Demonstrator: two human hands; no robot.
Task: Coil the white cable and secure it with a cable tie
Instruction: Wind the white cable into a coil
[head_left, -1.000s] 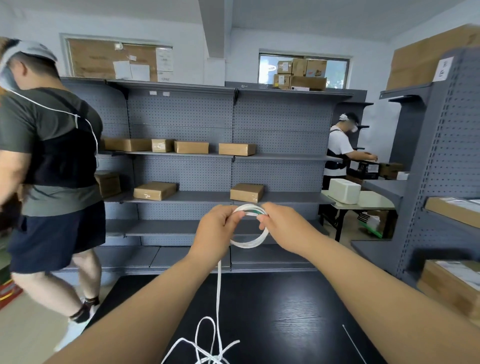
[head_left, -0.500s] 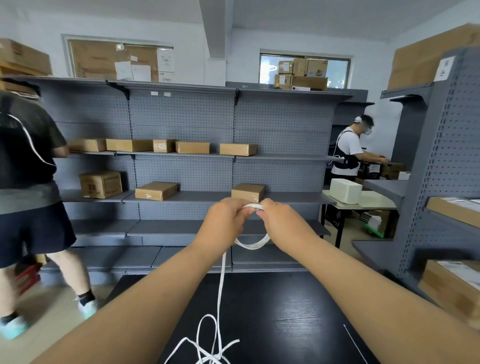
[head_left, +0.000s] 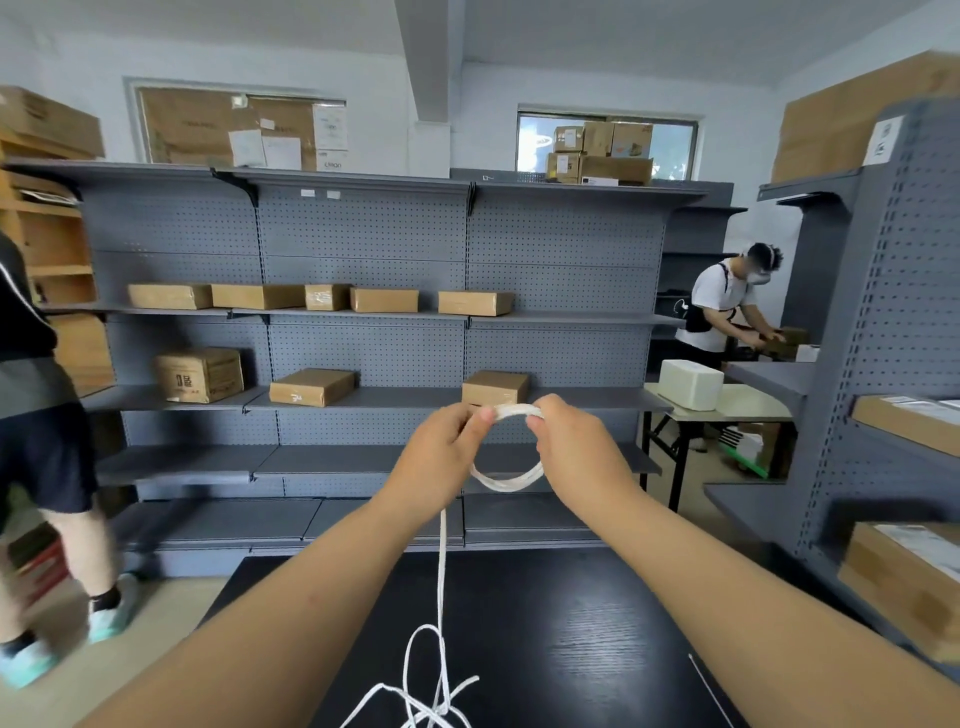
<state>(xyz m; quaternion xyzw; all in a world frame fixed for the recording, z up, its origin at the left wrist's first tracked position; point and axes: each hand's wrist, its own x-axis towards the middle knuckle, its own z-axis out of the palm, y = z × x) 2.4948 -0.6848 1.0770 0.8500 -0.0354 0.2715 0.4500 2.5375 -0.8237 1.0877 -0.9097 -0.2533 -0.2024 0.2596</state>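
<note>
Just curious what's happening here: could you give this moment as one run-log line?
stage: coiling | left hand: grips white cable coil | right hand: grips same coil | tail: hangs onto black table

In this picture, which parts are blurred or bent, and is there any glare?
Head view: the person at the left edge is motion-blurred; the white cable looks sharp; the right shelf leans from wide-angle distortion; the black table shows soft glare.

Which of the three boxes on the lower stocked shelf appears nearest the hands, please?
The rightmost box, just above the cable coil; the other two sit further left.
</note>
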